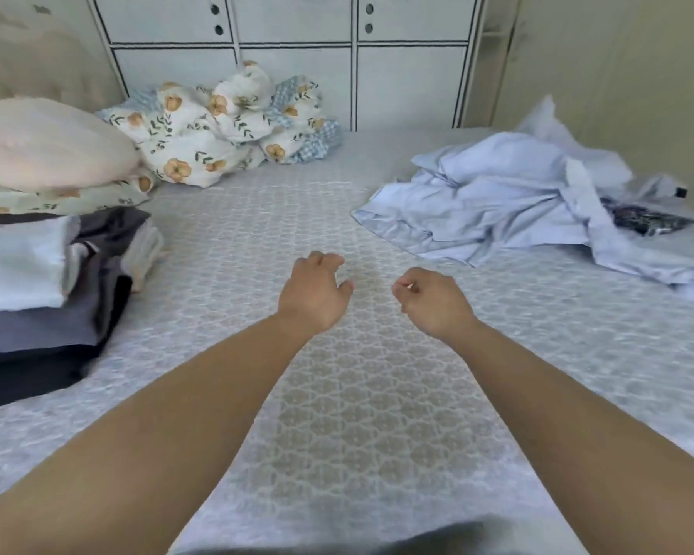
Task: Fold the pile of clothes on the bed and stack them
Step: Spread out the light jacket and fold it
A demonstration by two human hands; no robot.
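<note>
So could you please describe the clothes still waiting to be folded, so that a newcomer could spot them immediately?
Start at the patterned grey bedspread and look to its far right side, near the beige wall. There lies a crumpled heap of pale blue shirts, loose and rumpled, unlike the neat folded stack of grey and white clothes on the left.

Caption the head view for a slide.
Empty left hand and right hand hover over patterned bed cover, between folded grey-and-white stack and crumpled pale-blue clothes.
</note>
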